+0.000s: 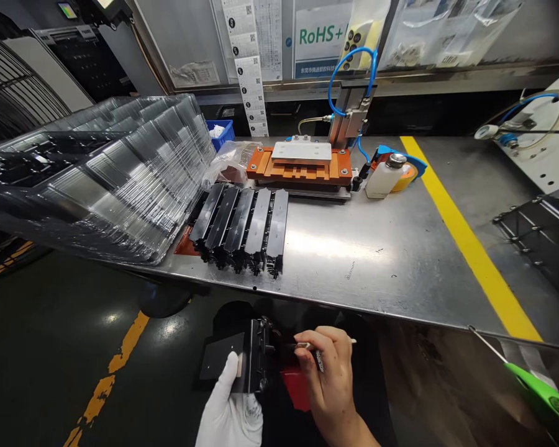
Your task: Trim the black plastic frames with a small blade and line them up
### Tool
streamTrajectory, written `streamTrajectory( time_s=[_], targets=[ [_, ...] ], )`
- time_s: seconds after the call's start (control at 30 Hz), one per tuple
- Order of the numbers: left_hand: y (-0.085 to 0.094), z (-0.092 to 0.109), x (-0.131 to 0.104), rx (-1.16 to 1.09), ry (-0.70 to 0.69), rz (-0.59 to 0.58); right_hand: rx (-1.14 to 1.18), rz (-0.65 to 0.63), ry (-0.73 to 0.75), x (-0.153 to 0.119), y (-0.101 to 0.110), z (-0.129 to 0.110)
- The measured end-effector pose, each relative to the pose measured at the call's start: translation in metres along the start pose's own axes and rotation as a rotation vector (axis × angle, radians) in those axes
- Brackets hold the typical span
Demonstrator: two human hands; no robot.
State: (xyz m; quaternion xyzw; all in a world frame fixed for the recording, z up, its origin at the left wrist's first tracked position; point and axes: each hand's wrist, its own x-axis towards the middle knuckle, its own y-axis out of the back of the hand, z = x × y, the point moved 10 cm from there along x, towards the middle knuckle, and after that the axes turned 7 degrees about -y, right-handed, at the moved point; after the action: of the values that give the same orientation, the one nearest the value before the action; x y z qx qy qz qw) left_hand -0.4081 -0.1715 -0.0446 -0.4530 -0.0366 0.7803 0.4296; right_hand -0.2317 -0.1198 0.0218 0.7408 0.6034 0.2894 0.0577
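Note:
My left hand (230, 406), in a white glove, is closed on a black plastic part (256, 363), thumb on its flat face. The part is held in front of the table's near edge, with its ribbed side facing right. My bare right hand (330, 375) pinches a thin pen-like tool (300, 345), whose dark tip points left at the part. Its pale rear end shows past my knuckles. Whether the tip touches the part I cannot tell. Similar black plastic parts (254, 226) lie side by side on the metal table (335, 248).
Stacked clear plastic trays (135, 180) stand at the left. An orange fixture (302, 171) with a silver plate sits at the back, beside a white bottle (386, 179). A green-handled tool (540, 397) lies at lower right. Yellow tape (470, 242) crosses the tabletop.

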Motion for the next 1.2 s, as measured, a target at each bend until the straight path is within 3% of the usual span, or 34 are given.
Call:
streamTrajectory(
  time_s=[0.1, 0.17, 0.27, 0.43, 0.57, 0.87, 1.07, 1.2],
  targets=[
    [0.015, 0.007, -0.001, 0.107, -0.079, 0.058, 0.225, -0.380, -0.135, -0.004, -0.031, 0.005],
    [0.016, 0.008, 0.000, 0.088, -0.123, 0.031, 0.259, -0.501, -0.146, -0.010, -0.043, 0.001],
    [0.006, 0.004, 0.000, 0.035, -0.148, -0.033, 0.180, -0.464, -0.063, -0.012, -0.045, -0.008],
    [-0.017, -0.007, -0.002, -0.107, -0.014, -0.093, 0.126, -0.412, 0.022, -0.008, -0.045, -0.016],
    [-0.022, -0.009, -0.004, -0.108, 0.043, -0.129, 0.136, -0.388, 0.055, -0.004, -0.042, -0.020],
    [-0.018, -0.010, -0.002, -0.113, 0.048, -0.120, 0.107, -0.444, 0.084, -0.003, -0.047, -0.017],
    [0.013, 0.003, 0.007, 0.061, -0.241, -0.021, -0.058, -0.238, 0.242, -0.002, -0.039, -0.027],
    [0.026, 0.001, 0.012, 0.070, -0.210, 0.002, -0.093, -0.167, 0.204, 0.001, -0.041, -0.022]
  ],
)
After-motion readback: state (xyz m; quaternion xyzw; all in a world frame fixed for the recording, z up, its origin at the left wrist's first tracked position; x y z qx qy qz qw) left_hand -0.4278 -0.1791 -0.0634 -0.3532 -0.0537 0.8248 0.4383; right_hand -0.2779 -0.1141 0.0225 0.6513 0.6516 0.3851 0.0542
